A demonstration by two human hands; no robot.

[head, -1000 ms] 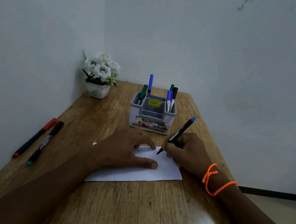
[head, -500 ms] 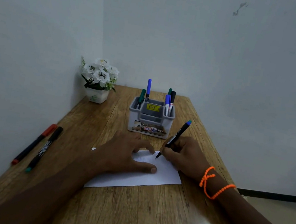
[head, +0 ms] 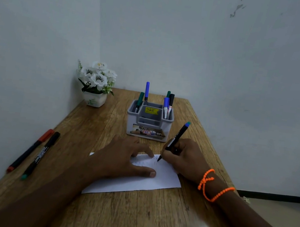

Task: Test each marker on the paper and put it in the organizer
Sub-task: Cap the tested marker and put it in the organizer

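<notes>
Little has shifted since a moment ago: the right hand (head: 183, 156) still pinches the blue-ended marker (head: 177, 136), tip down on the paper (head: 165, 178), while the left hand (head: 122, 159) lies flat, fingers spread, pinning the sheet. Testing is under way. Next, I'd guess, it goes into the grey organizer (head: 148, 130) just beyond; the red-capped marker (head: 32, 149) and green-ended marker (head: 41, 154) wait far left.

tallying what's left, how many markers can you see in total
8: five stand in the organizer, two left, three right; two lie on the table's left edge; one in the right hand. More may hide inside.
</notes>
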